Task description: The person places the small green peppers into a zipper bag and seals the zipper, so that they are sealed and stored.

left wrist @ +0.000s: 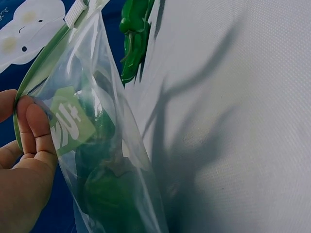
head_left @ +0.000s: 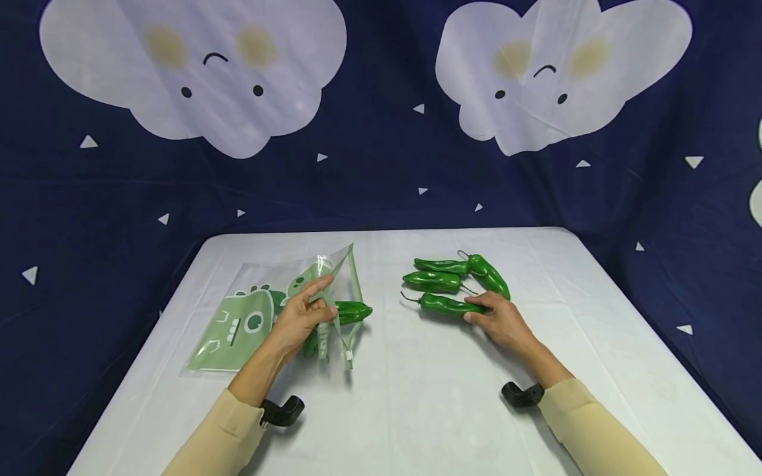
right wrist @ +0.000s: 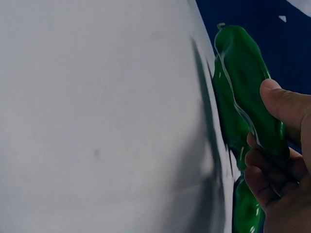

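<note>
At the left of the table, my left hand (head_left: 297,322) pinches the rim of a clear zip bag (head_left: 226,347) printed with green cartoon figures. The bag's mouth gapes to the right, its white slider (head_left: 348,356) hanging at the near corner. A green pepper (head_left: 355,312) pokes out of the mouth, and more green shows dimly through the plastic in the left wrist view. My right hand (head_left: 500,320) holds another long green pepper (head_left: 442,304) by one end between thumb and fingers; its thin stem points left. In the right wrist view this pepper (right wrist: 245,73) shows plainly.
Just beyond the held pepper lie three more green peppers: one in the middle (head_left: 431,281), one behind it (head_left: 440,266), and one slanting at the right (head_left: 489,274). A white cloth covers the table (head_left: 411,410). Behind hangs a dark blue curtain (head_left: 381,165) with clouds.
</note>
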`<state>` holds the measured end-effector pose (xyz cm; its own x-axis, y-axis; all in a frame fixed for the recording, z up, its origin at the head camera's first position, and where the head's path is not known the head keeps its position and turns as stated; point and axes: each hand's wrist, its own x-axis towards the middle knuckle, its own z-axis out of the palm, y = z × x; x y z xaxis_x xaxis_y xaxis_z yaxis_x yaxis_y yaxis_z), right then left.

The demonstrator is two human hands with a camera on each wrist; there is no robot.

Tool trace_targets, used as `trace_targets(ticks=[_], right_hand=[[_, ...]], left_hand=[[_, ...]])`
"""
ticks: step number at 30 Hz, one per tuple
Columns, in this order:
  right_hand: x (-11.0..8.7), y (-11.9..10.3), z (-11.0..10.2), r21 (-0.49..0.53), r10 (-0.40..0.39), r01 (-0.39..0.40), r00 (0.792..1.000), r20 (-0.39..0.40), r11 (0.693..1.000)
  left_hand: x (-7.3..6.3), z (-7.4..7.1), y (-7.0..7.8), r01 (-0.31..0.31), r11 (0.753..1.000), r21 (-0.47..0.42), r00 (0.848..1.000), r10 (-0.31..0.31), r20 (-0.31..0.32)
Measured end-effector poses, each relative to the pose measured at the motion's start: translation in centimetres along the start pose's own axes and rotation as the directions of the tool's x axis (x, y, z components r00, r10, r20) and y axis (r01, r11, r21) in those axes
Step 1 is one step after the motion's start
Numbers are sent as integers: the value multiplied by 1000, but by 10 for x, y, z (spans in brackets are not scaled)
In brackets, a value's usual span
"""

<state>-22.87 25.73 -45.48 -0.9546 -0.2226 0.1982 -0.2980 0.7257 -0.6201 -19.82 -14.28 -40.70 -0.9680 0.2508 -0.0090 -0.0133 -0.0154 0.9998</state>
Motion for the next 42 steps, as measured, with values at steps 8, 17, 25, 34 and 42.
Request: trace_targets(ticks=[8, 17, 25, 34, 42], right_hand=[[-11, -19, 0, 24, -96, 96, 995, 3, 995], [-17, -33, 4, 56, -150, 148, 988, 34, 987], [-14, -43, 8, 93, -183, 178, 982, 38, 980], [-10, -51, 10, 88, -203, 200, 979, 24, 976], [-5, -52, 14, 69, -182, 180, 983, 23, 981]], left_hand=[[0, -1, -1, -11, 1000, -2, 1000, 11, 11], [-1, -2, -1, -16, 1000, -7, 1000, 16, 13], [-1, -2, 0, -20, 1000, -11, 1000, 20, 11], [-1, -1, 1, -21, 1000, -18, 1000, 22, 17], [-1, 0, 2, -28, 999, -17, 1000, 28, 11]])
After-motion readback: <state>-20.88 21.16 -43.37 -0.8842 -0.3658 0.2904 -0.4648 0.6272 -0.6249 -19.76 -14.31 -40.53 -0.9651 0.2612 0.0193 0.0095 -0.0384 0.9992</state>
